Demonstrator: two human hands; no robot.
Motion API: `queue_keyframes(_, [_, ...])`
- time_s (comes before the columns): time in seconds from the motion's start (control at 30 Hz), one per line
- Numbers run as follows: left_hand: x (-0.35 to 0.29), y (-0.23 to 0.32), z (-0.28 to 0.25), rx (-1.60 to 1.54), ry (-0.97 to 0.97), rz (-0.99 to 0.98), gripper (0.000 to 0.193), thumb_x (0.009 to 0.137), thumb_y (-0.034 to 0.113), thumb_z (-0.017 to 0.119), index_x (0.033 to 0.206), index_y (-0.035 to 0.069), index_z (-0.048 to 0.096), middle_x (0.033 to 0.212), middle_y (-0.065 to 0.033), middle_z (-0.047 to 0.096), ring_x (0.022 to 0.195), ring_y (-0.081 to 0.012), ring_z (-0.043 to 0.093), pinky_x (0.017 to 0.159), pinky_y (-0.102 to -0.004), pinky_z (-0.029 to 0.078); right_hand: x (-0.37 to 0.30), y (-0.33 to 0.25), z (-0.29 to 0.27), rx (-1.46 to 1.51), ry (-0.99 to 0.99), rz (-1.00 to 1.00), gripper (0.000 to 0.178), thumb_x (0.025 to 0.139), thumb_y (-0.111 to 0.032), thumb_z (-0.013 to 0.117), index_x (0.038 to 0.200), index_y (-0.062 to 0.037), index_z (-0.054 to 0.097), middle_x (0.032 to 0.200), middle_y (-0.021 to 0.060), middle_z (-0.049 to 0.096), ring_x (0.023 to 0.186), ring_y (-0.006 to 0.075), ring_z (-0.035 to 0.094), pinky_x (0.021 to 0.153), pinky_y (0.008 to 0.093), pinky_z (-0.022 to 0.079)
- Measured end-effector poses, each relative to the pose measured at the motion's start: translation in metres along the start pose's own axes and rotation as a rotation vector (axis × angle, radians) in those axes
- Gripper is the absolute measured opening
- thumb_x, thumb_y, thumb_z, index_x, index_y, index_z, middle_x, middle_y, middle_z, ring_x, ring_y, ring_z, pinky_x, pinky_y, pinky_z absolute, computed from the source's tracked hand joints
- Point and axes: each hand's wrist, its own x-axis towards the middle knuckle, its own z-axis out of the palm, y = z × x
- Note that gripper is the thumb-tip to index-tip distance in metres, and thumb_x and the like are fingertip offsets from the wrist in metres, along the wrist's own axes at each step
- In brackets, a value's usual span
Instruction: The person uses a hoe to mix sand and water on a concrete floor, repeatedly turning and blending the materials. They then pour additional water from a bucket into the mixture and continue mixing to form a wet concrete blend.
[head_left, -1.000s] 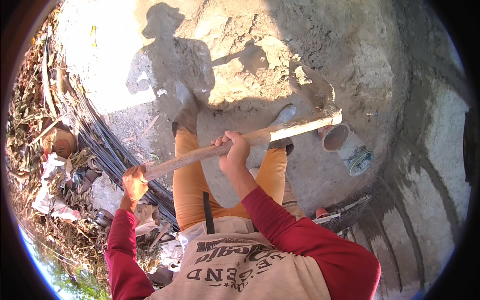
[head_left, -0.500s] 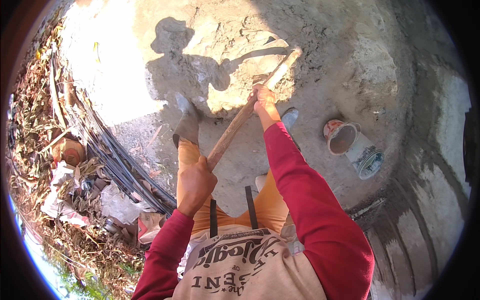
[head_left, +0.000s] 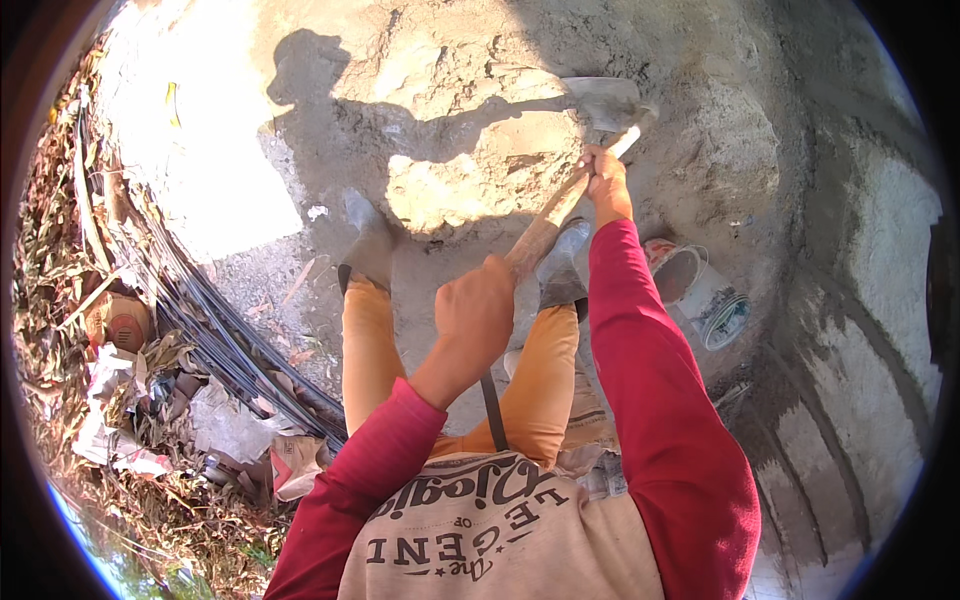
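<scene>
My left hand (head_left: 475, 312) is closed round the near end of the wooden handle of a hoe (head_left: 548, 228). Farther up the same handle, close to the head, my right hand (head_left: 606, 182) grips it too. The hoe's broad grey blade (head_left: 606, 98) is at the far end, over or against a mound of wet grey mortar (head_left: 455, 185); whether it touches is unclear. The mound lies in front of my boots (head_left: 372, 238), partly in sunlight and partly under my shadow.
Right of my right arm, a red-and-white bucket (head_left: 672, 272) and a pale bucket (head_left: 724, 322) lie together. Along the left run bundled black cables (head_left: 225, 325) beside dry leaves (head_left: 50, 290) and paper scraps. A grey wall (head_left: 850, 360) curves along the right.
Both hands and the hoe have shifted to the right, with my left hand also farther forward. The hoe's blade now shows broad and flat at the far end.
</scene>
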Motion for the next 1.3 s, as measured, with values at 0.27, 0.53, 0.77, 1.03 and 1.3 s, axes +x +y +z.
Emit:
queue_keyframes(0.27, [-0.062, 0.058, -0.094, -0.167, 0.354, 0.113, 0.029, 0.077, 0.008, 0.071, 0.102, -0.001, 0.06, 0.068, -0.0122, 0.06, 0.058, -0.0301, 0.064, 0.051, -0.0405, 0.048, -0.043, 0.08, 0.033, 0.166, -0.275, 0.501, 0.017, 0.085, 0.003, 0.06, 0.09, -0.0012, 0.044, 0.07, 0.0077, 0.047, 0.049, 0.0166, 0.048, 0.04, 0.0265, 0.041])
queue_keyframes(0.53, [-0.038, 0.206, -0.052, -0.326, 0.591, 0.646, 0.042, 0.07, 0.013, 0.084, 0.105, 0.001, 0.064, 0.071, -0.0064, 0.058, 0.053, -0.018, 0.056, 0.046, -0.0306, 0.046, -0.089, -0.005, -0.064, 0.348, -0.647, 0.403, 0.011, 0.089, 0.001, 0.053, 0.086, -0.0032, 0.042, 0.067, 0.0034, 0.043, 0.051, 0.0123, 0.044, 0.045, 0.0251, 0.042])
queue_keyframes(0.77, [-0.057, 0.349, 0.037, -0.188, 0.338, 1.065, 0.043, 0.078, 0.023, 0.079, 0.108, -0.002, 0.061, 0.085, -0.0148, 0.061, 0.061, -0.0184, 0.055, 0.05, -0.031, 0.049, -0.07, -0.063, -0.229, 0.911, -0.443, 0.847, 0.014, 0.087, 0.003, 0.055, 0.087, -0.0017, 0.041, 0.065, 0.0058, 0.048, 0.051, 0.0143, 0.05, 0.046, 0.0259, 0.046])
queue_keyframes(1.03, [-0.087, 0.454, 0.109, -0.265, 0.198, 1.192, 0.036, 0.079, 0.02, 0.077, 0.105, -0.001, 0.065, 0.072, -0.0082, 0.056, 0.054, -0.0167, 0.053, 0.045, -0.0296, 0.045, -0.075, -0.126, -0.455, 0.97, -0.192, 0.279, 0.007, 0.091, 0.003, 0.051, 0.091, 0.0017, 0.045, 0.073, 0.008, 0.05, 0.056, 0.0147, 0.052, 0.051, 0.0237, 0.049])
queue_keyframes(1.3, [-0.001, 0.394, 0.133, 0.507, -0.385, 0.665, 0.039, 0.085, 0.027, 0.065, 0.108, -0.006, 0.066, 0.078, -0.0177, 0.066, 0.073, -0.0334, 0.067, 0.071, -0.047, 0.047, -0.008, -0.118, -0.511, 0.837, 0.373, -0.058, 0.007, 0.089, -0.001, 0.054, 0.09, -0.0015, 0.047, 0.069, 0.0066, 0.047, 0.053, 0.0167, 0.049, 0.047, 0.0307, 0.047])
